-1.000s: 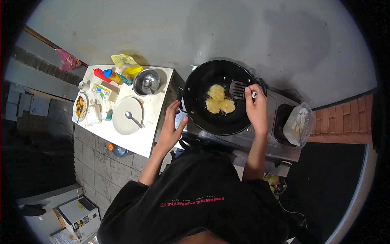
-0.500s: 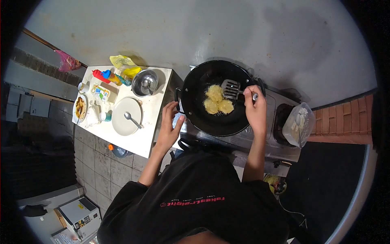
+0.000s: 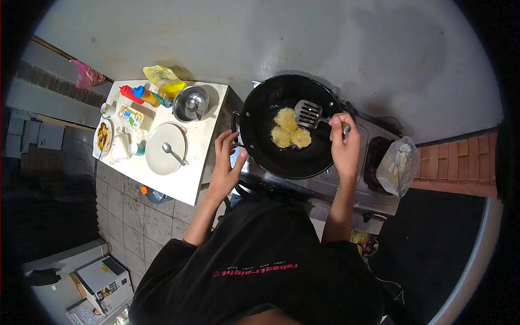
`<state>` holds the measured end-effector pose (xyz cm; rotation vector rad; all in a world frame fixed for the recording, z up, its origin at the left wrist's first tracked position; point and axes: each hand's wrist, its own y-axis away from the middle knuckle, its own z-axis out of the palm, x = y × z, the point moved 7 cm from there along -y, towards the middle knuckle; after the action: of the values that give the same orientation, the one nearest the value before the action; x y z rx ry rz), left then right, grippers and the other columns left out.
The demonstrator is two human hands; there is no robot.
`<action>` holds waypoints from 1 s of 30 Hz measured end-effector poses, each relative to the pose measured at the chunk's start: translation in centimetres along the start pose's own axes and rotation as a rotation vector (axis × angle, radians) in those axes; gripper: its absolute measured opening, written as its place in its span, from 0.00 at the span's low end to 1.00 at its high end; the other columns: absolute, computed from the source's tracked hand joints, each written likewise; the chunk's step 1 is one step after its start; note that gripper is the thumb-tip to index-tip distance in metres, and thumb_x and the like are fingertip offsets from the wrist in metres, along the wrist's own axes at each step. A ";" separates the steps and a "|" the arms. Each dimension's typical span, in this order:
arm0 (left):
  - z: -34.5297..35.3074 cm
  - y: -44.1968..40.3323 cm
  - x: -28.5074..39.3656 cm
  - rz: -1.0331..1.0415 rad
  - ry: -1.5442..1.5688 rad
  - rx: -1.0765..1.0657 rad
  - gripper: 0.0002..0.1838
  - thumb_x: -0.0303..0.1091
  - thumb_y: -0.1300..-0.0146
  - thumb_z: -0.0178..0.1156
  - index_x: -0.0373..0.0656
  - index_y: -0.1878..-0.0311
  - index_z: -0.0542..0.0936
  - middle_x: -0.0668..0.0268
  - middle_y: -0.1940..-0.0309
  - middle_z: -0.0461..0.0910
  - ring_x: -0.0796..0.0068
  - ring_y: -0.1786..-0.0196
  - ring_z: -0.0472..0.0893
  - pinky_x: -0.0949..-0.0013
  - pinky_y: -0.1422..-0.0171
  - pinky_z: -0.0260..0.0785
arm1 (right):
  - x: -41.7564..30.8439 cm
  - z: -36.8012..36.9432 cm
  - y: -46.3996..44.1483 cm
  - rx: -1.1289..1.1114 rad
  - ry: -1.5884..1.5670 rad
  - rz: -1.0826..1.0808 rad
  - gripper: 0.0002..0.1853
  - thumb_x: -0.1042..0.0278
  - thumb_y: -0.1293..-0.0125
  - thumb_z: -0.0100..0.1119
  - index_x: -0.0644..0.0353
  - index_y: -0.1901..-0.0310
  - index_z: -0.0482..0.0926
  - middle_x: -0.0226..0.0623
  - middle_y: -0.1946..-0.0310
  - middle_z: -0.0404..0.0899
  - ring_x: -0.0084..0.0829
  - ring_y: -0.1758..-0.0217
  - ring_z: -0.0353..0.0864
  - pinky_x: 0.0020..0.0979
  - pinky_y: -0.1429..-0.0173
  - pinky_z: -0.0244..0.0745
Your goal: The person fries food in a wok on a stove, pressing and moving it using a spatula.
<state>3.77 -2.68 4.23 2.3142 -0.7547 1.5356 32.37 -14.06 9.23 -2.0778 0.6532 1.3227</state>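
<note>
A black wok point(image 3: 287, 162) sits on the stove, with several pale yellow fritters point(image 3: 290, 130) clumped together frying in it. My right hand point(image 3: 345, 141) is closed round the handle of a slotted metal spatula point(image 3: 309, 114). The spatula's blade is over the wok, at the right edge of the fritters. At the wok's left side, the fingers of my left hand point(image 3: 226, 162) are hooked on the wok handle point(image 3: 234, 120), covering its lower part. The thumb of that hand stands apart from the fingers.
On the white table point(image 3: 184, 189) at left are a plate point(image 3: 162, 162) with a spoon, a steel bowl point(image 3: 190, 103), sauce bottles point(image 3: 143, 93) and a plate of food point(image 3: 103, 138). A plastic tub point(image 3: 398, 168) stands on the stove's right. The wall rises behind the wok.
The spatula and my right hand have shifted slightly right relative to the wok. My left hand stays at the wok handle. The whole view has moved a little.
</note>
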 end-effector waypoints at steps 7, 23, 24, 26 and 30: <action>-0.1 0.2 0.3 0.006 -0.005 -0.025 0.29 0.39 0.24 0.58 0.36 0.26 0.64 0.51 0.27 0.58 0.53 0.29 0.70 0.56 0.25 0.67 | -1.5 0.5 0.0 -0.039 0.204 -0.046 0.09 0.68 0.23 0.57 0.67 0.59 0.75 0.42 0.67 0.77 0.33 0.66 0.75 0.31 0.54 0.72; -1.1 1.4 -0.8 -0.014 0.084 0.004 0.28 0.37 0.24 0.57 0.37 0.26 0.66 0.54 0.26 0.61 0.56 0.30 0.73 0.57 0.27 0.67 | -1.5 0.6 0.4 -0.026 0.127 -0.040 0.11 0.67 0.22 0.56 0.68 0.59 0.74 0.44 0.68 0.74 0.34 0.66 0.73 0.33 0.56 0.71; -1.2 1.4 -1.0 -0.010 0.088 0.006 0.28 0.37 0.24 0.57 0.37 0.26 0.66 0.54 0.27 0.62 0.56 0.30 0.72 0.57 0.27 0.66 | -1.2 0.5 0.4 -0.009 0.061 -0.043 0.11 0.67 0.22 0.56 0.68 0.59 0.74 0.44 0.68 0.74 0.34 0.66 0.73 0.33 0.56 0.71; -1.3 1.6 -1.3 -0.006 0.092 0.007 0.27 0.36 0.24 0.57 0.37 0.26 0.66 0.54 0.27 0.62 0.57 0.29 0.72 0.57 0.27 0.66 | -1.0 0.3 0.5 0.008 -0.003 -0.044 0.11 0.67 0.22 0.55 0.68 0.59 0.74 0.44 0.68 0.74 0.34 0.66 0.73 0.33 0.56 0.71; -1.3 1.5 -1.4 0.001 0.078 0.001 0.25 0.38 0.24 0.57 0.38 0.29 0.69 0.53 0.28 0.64 0.56 0.28 0.70 0.57 0.27 0.66 | -1.8 0.4 0.4 0.028 0.144 -0.069 0.11 0.67 0.22 0.55 0.68 0.59 0.74 0.44 0.68 0.75 0.35 0.66 0.73 0.32 0.56 0.71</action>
<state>1.47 -2.93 3.43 2.2409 -0.7356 1.6165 31.17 -13.87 10.66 -2.1674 0.6508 1.1280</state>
